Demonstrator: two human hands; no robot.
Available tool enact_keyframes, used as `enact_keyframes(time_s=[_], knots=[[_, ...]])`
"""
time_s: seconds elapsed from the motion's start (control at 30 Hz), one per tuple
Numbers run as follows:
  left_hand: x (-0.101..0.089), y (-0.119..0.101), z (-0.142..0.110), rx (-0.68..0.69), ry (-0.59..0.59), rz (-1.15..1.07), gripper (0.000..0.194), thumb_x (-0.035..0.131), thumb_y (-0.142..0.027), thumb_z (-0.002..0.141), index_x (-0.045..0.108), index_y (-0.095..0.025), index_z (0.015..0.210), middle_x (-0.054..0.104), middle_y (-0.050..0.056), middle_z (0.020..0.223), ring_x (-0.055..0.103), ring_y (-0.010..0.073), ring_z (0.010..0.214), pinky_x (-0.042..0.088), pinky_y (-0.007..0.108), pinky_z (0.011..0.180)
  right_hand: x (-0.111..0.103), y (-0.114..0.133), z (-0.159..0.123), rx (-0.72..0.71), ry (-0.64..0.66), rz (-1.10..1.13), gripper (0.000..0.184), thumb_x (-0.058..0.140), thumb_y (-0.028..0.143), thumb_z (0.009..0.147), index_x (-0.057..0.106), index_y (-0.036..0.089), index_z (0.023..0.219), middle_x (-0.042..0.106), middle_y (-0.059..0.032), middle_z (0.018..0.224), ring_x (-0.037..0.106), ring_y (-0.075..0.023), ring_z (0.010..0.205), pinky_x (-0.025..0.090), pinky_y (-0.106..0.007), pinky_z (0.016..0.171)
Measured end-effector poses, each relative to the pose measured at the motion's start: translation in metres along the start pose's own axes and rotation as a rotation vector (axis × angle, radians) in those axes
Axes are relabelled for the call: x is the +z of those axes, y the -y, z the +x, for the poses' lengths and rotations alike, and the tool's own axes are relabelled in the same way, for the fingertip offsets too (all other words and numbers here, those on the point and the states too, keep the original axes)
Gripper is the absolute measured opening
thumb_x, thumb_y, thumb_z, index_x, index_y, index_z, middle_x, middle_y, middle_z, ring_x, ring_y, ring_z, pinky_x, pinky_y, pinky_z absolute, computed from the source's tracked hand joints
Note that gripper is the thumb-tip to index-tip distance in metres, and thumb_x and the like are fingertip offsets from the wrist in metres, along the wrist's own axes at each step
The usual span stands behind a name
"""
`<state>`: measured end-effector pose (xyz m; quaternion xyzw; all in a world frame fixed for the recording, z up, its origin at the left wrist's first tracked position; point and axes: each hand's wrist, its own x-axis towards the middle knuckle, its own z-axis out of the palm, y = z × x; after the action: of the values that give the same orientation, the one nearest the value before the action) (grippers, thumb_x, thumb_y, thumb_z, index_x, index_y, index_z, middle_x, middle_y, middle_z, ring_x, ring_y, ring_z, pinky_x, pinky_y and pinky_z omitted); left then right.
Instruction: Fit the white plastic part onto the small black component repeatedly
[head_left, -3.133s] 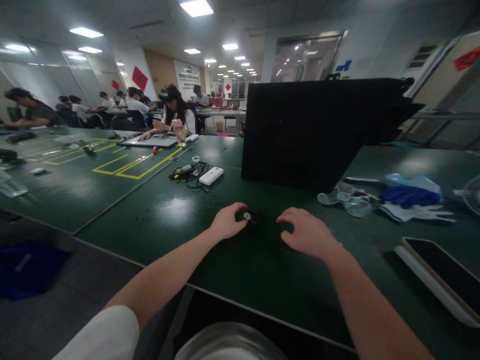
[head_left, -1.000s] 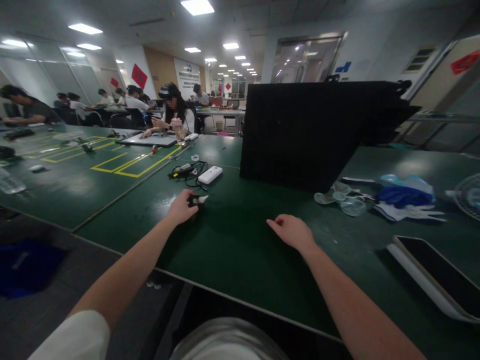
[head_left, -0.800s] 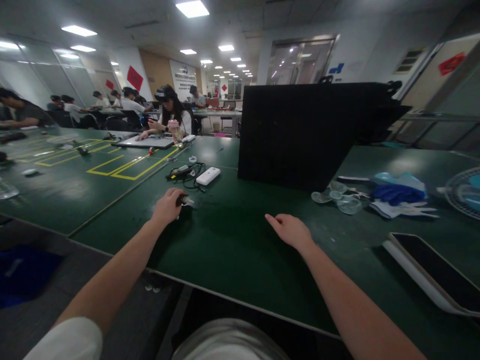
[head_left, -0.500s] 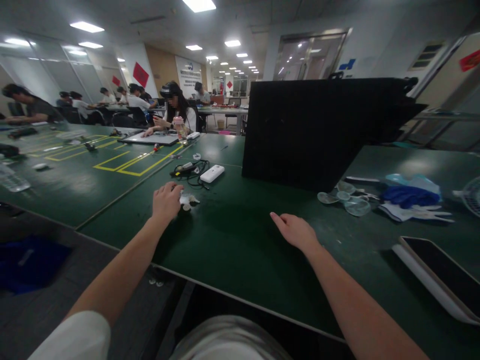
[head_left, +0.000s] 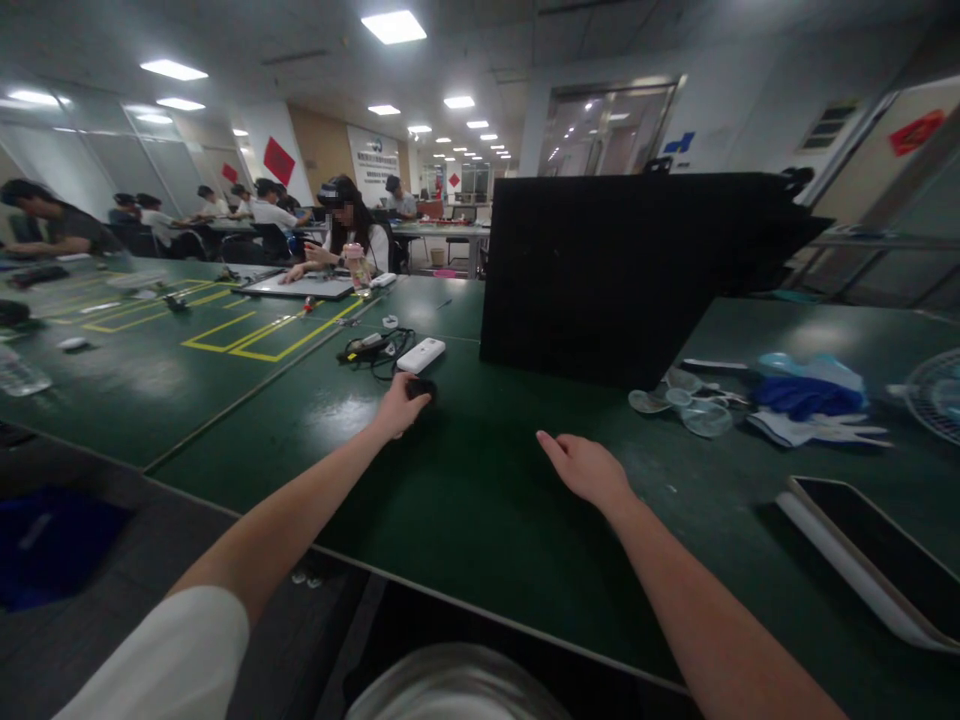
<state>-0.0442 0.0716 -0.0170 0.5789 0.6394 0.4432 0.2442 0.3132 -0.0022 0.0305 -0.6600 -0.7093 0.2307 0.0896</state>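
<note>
My left hand (head_left: pixel 399 408) is closed on a small dark object (head_left: pixel 422 388), held just above or against the green table (head_left: pixel 465 520). Fingers cover most of it, so its kind cannot be made out. Just beyond that hand lie a white power-bank-like box (head_left: pixel 421 355) and a tangle of black cable (head_left: pixel 375 347). My right hand (head_left: pixel 589 468) rests on the table to the right, thumb stretched out and the other fingers curled under, with nothing visible in it.
A big black box-like panel (head_left: pixel 585 280) stands ahead. On the right lie clear plastic fan blades (head_left: pixel 694 408), blue-and-white gloves (head_left: pixel 814 400), a fan grille (head_left: pixel 937 395) and a tablet-like device (head_left: pixel 870 550). Across the table a person (head_left: pixel 349 230) sits behind a pink-capped bottle (head_left: pixel 358 268).
My left hand has moved right, near the white box. The whitish piece with small round parts beside it no longer shows; a dark object shows at its fingertips. My right hand has stayed put.
</note>
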Motion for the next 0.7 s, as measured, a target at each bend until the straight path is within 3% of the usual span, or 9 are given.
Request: enact_keyframes(time_s=[0.1, 0.17, 0.27, 0.37, 0.47, 0.6, 0.7], knots=[[0.040, -0.037, -0.022, 0.120, 0.242, 0.185, 0.046, 0.069, -0.033, 0.083, 0.049, -0.023, 0.124, 0.068, 0.008, 0.105, 0.068, 0.0222, 0.088, 0.053, 0.033, 0.080, -0.004, 0.002, -0.002, 0.019, -0.017, 0.003, 0.067, 0.026, 0.073, 0.096, 0.066, 0.021, 0.081, 0.070, -0.0079, 0.079, 0.066, -0.0202, 0.070, 0.047, -0.030, 0.058], [0.068, -0.065, -0.043, 0.203, 0.400, 0.194, 0.048, 0.066, -0.033, 0.086, 0.046, -0.022, 0.129, 0.068, 0.010, 0.107, 0.068, 0.0228, 0.089, 0.052, 0.032, 0.079, -0.007, 0.002, -0.002, 0.044, -0.071, -0.001, 0.067, 0.025, 0.071, 0.097, 0.066, 0.021, 0.080, 0.070, -0.0083, 0.078, 0.065, -0.0202, 0.068, 0.044, -0.030, 0.056], [0.109, -0.105, -0.078, 0.295, 0.529, 0.179, 0.050, 0.062, -0.034, 0.088, 0.044, -0.020, 0.133, 0.068, 0.012, 0.111, 0.069, 0.0234, 0.091, 0.053, 0.032, 0.077, -0.013, -0.002, -0.001, 0.075, -0.222, -0.022, 0.068, 0.022, 0.068, 0.099, 0.067, 0.021, 0.078, 0.070, -0.0086, 0.076, 0.063, -0.0204, 0.067, 0.040, -0.030, 0.056], [0.139, -0.133, -0.107, 0.335, 0.627, 0.168, 0.055, 0.063, -0.038, 0.086, 0.044, -0.019, 0.134, 0.067, 0.014, 0.113, 0.068, 0.0251, 0.092, 0.054, 0.031, 0.071, -0.017, -0.007, 0.001, 0.076, -0.323, -0.008, 0.067, 0.023, 0.064, 0.100, 0.068, 0.021, 0.075, 0.069, -0.0088, 0.076, 0.062, -0.0200, 0.066, 0.037, -0.030, 0.056], [0.150, -0.147, -0.123, 0.325, 0.641, 0.158, 0.055, 0.063, -0.036, 0.085, 0.045, -0.017, 0.133, 0.066, 0.016, 0.114, 0.068, 0.0258, 0.090, 0.054, 0.031, 0.067, -0.018, -0.009, 0.000, 0.059, -0.353, 0.020, 0.066, 0.025, 0.063, 0.100, 0.067, 0.021, 0.071, 0.069, -0.0085, 0.072, 0.060, -0.0191, 0.063, 0.036, -0.030, 0.055], [0.145, -0.148, -0.124, 0.262, 0.685, -0.034, 0.053, 0.062, -0.035, 0.087, 0.044, -0.018, 0.134, 0.066, 0.014, 0.112, 0.068, 0.0239, 0.087, 0.055, 0.032, 0.067, -0.017, -0.008, -0.002, 0.052, -0.412, 0.051, 0.067, 0.025, 0.064, 0.100, 0.067, 0.022, 0.071, 0.069, -0.0083, 0.072, 0.059, -0.0193, 0.062, 0.035, -0.030, 0.056], [0.138, -0.142, -0.115, 0.167, 0.594, -0.233, 0.047, 0.061, -0.039, 0.089, 0.046, -0.020, 0.130, 0.066, 0.012, 0.111, 0.067, 0.0234, 0.092, 0.056, 0.035, 0.075, -0.019, -0.011, 0.000, 0.067, -0.508, 0.087, 0.068, 0.023, 0.064, 0.100, 0.071, 0.022, 0.077, 0.071, -0.0091, 0.076, 0.061, -0.0209, 0.066, 0.035, -0.030, 0.058]])
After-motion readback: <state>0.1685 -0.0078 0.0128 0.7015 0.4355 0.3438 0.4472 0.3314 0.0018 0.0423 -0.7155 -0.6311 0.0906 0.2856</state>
